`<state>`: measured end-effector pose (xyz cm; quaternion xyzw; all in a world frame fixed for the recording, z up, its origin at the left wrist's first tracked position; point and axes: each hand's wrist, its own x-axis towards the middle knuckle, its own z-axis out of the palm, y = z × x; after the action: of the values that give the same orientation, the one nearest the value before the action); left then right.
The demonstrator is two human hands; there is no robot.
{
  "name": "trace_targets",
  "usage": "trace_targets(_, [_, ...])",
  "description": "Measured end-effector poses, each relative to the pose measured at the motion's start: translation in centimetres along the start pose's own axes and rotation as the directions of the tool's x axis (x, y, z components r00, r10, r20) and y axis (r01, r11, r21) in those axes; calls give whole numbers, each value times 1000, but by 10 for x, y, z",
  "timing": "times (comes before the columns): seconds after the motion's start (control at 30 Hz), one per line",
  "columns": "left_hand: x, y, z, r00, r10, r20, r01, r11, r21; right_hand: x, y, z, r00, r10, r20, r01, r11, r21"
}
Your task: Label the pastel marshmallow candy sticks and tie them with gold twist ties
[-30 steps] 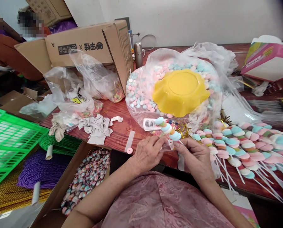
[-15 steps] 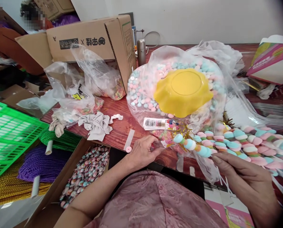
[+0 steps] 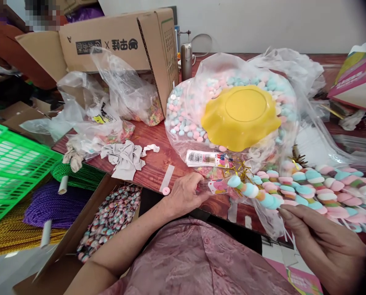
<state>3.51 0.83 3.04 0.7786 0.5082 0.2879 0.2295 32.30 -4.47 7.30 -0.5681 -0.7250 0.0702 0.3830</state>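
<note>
My left hand [image 3: 185, 194] is closed, pinching a clear plastic sleeve [image 3: 218, 186] with a pink print at the front edge of the table. Between thumb and fingers of my right hand [image 3: 324, 241] is the lower end of a candy skewer [image 3: 252, 191], strung with blue, white and orange soft pieces. The skewer's tip lies by the sleeve's printed end; whether it is inside I cannot tell. Beyond my right hand lies a pile of similar candy skewers [image 3: 327, 188]. Gold tinsel ties [image 3: 242, 172] and a stack of printed sleeves [image 3: 205, 159] lie just past the sleeve.
A yellow scalloped bowl [image 3: 247, 116] rests upside down on a big bag of pastel candies [image 3: 183, 123]. Behind stands a cardboard box [image 3: 118, 45]. At the left are a green basket [image 3: 23, 172], bundles of twisted ties [image 3: 62, 205] and a carton of wrapped candy [image 3: 115, 221]. Another person is at upper left.
The view has shifted slightly. The sleeve's printed end now shows more fully beside the skewer's tip. Both hands keep their holds.
</note>
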Motion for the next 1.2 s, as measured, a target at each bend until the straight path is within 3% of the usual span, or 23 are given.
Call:
trace_targets(0.13, [2,0,0,1000,15,18,-15,1000,27,2,9,-5,950,-303,74,308,947,-90])
trace_targets(0.27, [2,0,0,997,35,66,-39,997,62,3,22,-13,866,-476,155,499,841,-209])
trace_targets(0.53, [1,3,-2,977,95,190,-110,992,68,11,18,-12,833,-493,249,532,839,-118])
trace_targets(0.63, [3,6,-4,951,124,282,-161,981,112,20,13,-11,802,-534,268,579,804,-131])
trace_targets(0.73, [5,8,-6,930,141,340,-180,980,85,30,9,-13,742,-611,277,667,716,-206])
trace_targets(0.8, [6,8,-7,930,135,341,-161,986,51,34,8,-15,713,-640,286,700,669,-249])
trace_targets(1.0, [6,10,-8,942,84,326,-92,996,9,34,4,-8,723,-640,260,690,685,-232])
trace_targets(1.2, [11,12,-11,950,-100,295,128,989,-78,26,1,-8,716,-632,298,689,708,-153])
